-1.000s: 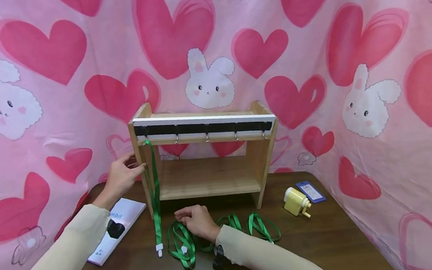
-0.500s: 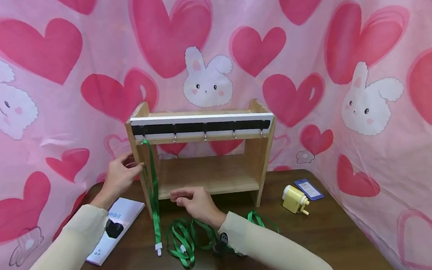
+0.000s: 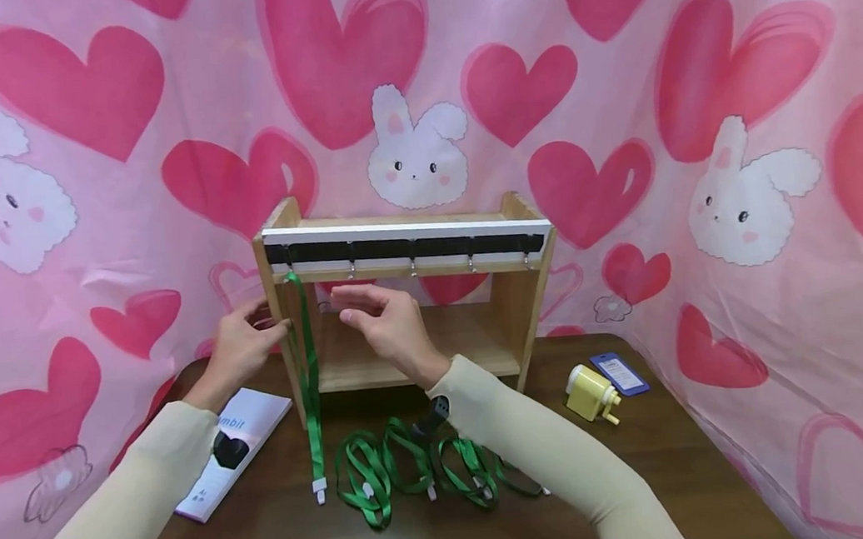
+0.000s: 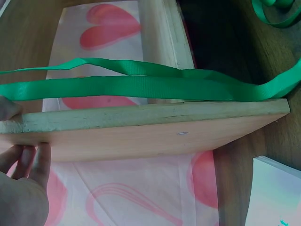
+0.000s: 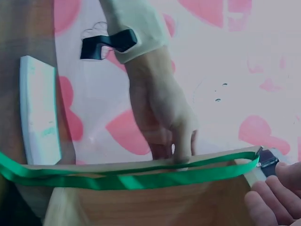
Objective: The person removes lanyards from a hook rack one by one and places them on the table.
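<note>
A green lanyard (image 3: 311, 395) hangs from the leftmost hook of a small wooden shelf (image 3: 473, 329), its white clip low near the table. My left hand (image 3: 241, 345) grips the shelf's left side panel (image 4: 155, 134), thumb at the front edge and fingers against the outer face. In front of the shelf, just right of the hanging lanyard, my right hand (image 3: 390, 327) is raised with its fingers extended and nothing in them. The right wrist view shows the lanyard's loop (image 5: 141, 181) over the hook, with the right fingers (image 5: 273, 202) close by.
Several coiled green lanyards (image 3: 368, 478) lie on the table before the shelf. A white booklet (image 3: 257, 411) is at the left. To the right stand a yellow hand-crank sharpener (image 3: 586, 394) and a blue badge holder (image 3: 621, 375). More hooks line the white rail (image 3: 410, 231).
My right hand has risen from the coiled lanyards to the height of the shelf's opening, its fingers straighter. The left hand has kept its hold on the side panel.
</note>
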Demonstrator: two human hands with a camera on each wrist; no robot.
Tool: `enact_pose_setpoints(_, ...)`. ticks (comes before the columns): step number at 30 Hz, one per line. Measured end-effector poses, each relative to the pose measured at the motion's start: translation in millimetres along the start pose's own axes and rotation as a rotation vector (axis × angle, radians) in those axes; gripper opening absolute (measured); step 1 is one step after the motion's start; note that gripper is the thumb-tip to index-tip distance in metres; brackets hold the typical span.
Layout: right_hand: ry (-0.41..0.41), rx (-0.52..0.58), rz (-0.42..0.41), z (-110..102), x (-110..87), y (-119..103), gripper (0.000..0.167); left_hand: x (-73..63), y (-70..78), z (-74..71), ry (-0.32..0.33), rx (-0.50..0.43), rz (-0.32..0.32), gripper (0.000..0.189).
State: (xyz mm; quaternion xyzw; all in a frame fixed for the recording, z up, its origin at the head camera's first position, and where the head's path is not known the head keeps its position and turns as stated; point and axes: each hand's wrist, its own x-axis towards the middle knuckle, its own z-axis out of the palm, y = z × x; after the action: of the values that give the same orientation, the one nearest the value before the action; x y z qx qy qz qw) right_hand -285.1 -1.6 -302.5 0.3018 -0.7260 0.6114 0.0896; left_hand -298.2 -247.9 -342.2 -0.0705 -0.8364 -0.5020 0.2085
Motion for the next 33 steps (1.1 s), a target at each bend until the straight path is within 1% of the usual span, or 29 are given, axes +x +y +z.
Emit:
enact_pose_setpoints(4,0.009,0.004,0.025,12,11.4,-5,0.035,0.5,1.9,1.3,0.001,-0.005,0.004,0.056)
enact_pose_setpoints(8,0.017,-0.005,0.045,24,18.6,-4,0.039,1.5,2.4,2.7,-0.008,-0.001,0.001,0.058)
enact_pose_setpoints(15,0.056,-0.023,0.097,36,31.8,-2,0.031,2.9,2.5,0.6,-0.008,-0.002,-0.005,0.057)
enact_pose_setpoints(19,0.074,-0.012,0.136,43,35.1,-1,0.026,0.1,1.4,-0.5,-0.007,0.014,-0.006,0.056)
enact_pose_setpoints(23,0.112,0.001,0.146,52,36.9,-1,0.023,-2.2,1.3,0.0,-0.004,0.023,-0.012,0.057)
enact_pose_setpoints(29,0.165,0.06,0.158,63,39.9,-5,0.021,-1.5,1.1,-0.5,-0.002,0.038,-0.022,0.057)
enact_pose_setpoints(33,0.188,0.075,0.18,67,42.1,-7,0.021,0.6,3.2,-1.6,-0.002,0.041,-0.02,0.056)
